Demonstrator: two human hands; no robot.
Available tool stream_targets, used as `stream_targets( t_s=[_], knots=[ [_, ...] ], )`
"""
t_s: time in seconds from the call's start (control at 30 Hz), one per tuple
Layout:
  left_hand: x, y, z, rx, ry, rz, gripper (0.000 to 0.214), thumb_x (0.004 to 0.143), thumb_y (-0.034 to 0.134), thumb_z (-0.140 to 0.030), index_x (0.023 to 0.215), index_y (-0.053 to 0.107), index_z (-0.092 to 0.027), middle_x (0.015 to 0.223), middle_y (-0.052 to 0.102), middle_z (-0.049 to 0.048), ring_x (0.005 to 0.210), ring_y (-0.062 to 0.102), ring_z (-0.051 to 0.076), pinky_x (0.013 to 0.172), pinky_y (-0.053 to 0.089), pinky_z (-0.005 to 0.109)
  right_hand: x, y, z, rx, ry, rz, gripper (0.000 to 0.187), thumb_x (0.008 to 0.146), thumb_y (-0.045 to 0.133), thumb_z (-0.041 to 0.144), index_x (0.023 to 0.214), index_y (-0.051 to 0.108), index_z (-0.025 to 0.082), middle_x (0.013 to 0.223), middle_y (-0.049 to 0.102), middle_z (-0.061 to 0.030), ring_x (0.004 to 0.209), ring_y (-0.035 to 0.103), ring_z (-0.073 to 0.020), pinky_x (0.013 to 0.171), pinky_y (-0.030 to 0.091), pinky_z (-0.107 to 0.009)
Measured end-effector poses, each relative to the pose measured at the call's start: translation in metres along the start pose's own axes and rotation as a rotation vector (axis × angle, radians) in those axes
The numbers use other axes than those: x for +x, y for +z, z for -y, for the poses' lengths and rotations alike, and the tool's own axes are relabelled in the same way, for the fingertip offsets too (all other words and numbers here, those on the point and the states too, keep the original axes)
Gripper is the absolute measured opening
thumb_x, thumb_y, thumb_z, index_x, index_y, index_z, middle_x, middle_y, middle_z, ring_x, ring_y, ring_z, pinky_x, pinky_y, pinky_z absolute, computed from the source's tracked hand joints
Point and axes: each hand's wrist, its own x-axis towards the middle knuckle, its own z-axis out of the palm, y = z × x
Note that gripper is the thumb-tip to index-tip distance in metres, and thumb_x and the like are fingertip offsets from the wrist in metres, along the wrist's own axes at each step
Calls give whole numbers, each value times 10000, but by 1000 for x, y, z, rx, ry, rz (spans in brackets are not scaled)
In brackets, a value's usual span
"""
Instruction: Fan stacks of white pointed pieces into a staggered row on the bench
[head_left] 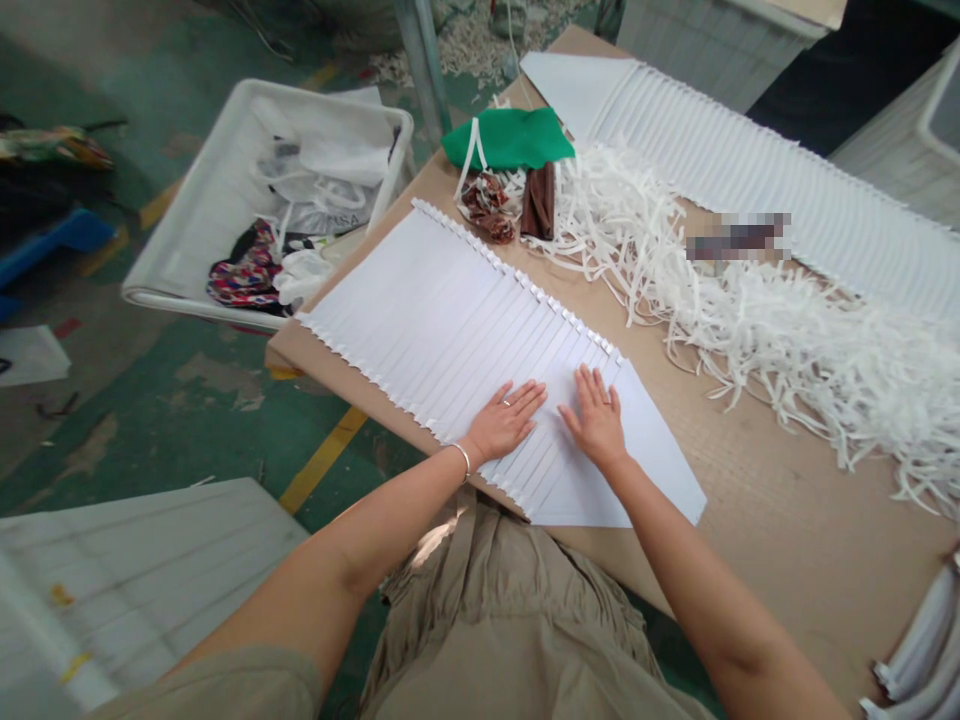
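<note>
A long white pleated paper sheet [442, 310] lies across the brown table [780, 500], its folds running from the near edge toward the far left. My left hand [506, 420] rests flat on the pleats near the near end, fingers stretched out; a ring and a bracelet show on it. Just to its right, my right hand [598, 417] also lies flat with fingers together, pressing on the last folds beside the unfolded plain end of the sheet [652, 450]. Neither hand holds anything.
A heap of white paper strips [787, 330] covers the table's right side. A second pleated sheet [750, 180] lies along the far edge. Green cloth [510, 137] and brown fabric pieces [525, 205] sit beyond my sheet. A white bin [225, 200] with bags stands on the floor left.
</note>
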Motion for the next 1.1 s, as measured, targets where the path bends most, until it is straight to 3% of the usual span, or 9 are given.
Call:
stream_targets(
  t_s=[0.17,0.3,0.5,0.87,1.1],
  knots=[
    [5,-2,-18,1,37,0,541,1029,309,-330,1557,278,-219,1644,244,8,1542,155,181,1257,158,522,-40,-14,-44,-59,156,-24,715,996,324,496,1599,89,193,1635,260,-106,1529,168,-267,1185,221,-542],
    [11,2,-38,5,114,15,539,1021,337,-350,1550,296,-256,1637,269,-1,1543,151,176,1259,145,527,-63,-5,-29,-64,60,42,725,973,377,547,1592,159,239,1643,243,-76,1532,153,-283,1195,185,-554],
    [15,8,-43,18,114,33,569,1016,341,-388,1562,269,-246,1637,267,24,1540,166,190,1261,116,533,-63,6,-1,-46,8,51,768,938,433,588,1588,182,265,1656,200,-61,1542,99,-289,1203,137,-572],
    [15,8,-43,16,120,32,582,1013,331,-469,1560,274,-276,1641,261,25,1538,180,203,1250,127,535,-74,6,-16,-31,35,28,817,932,420,619,1595,136,235,1657,196,-78,1547,61,-279,1206,131,-576],
    [16,7,-45,16,115,34,557,1012,336,-471,1549,286,-331,1654,225,7,1537,183,207,1243,119,551,-80,9,-26,-22,10,22,806,925,442,621,1590,169,257,1653,207,-62,1538,115,-299,1205,112,-577]
  ],
)
